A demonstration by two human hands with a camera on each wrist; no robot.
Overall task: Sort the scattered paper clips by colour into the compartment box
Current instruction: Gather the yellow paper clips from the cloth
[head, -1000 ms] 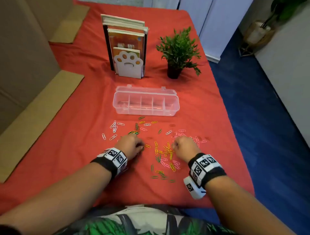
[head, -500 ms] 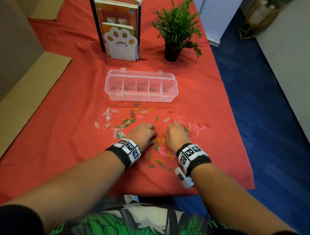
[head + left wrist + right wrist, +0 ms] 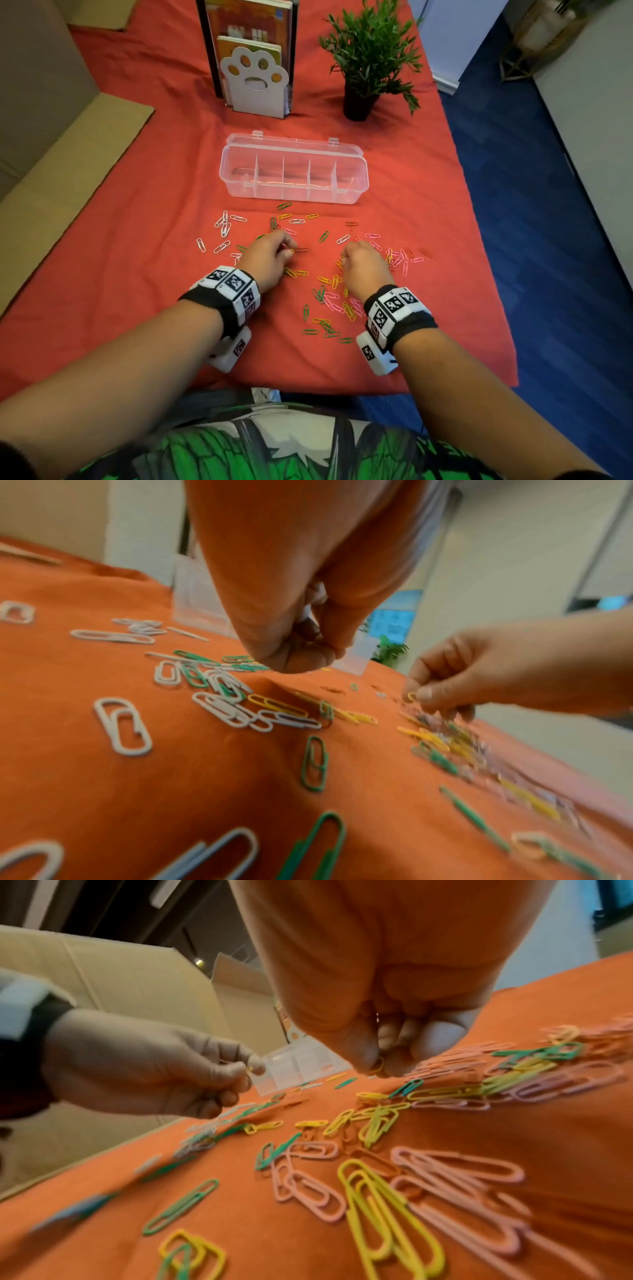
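Paper clips in white (image 3: 224, 224), green (image 3: 306, 311), yellow (image 3: 349, 311), pink (image 3: 399, 258) and red lie scattered on the red cloth. The clear compartment box (image 3: 267, 193) stands behind them, lid open, its compartments showing no clips. My left hand (image 3: 287, 249) hovers over the left part of the scatter and pinches a yellow clip (image 3: 249, 1069) between thumb and fingertips. My right hand (image 3: 343, 257) is over the middle-right heap and pinches another yellow clip (image 3: 377, 1065). The other fingers of both hands are curled in.
A paw-shaped bookend with books (image 3: 255, 82) and a potted plant (image 3: 368, 58) stand behind the box. Cardboard (image 3: 68, 164) lies along the left side. The table's front and right edges drop to a blue floor (image 3: 548, 240).
Half a second ago both hands were close together over the middle of the clips. They have drawn apart since, left hand to the left and right hand to the right.
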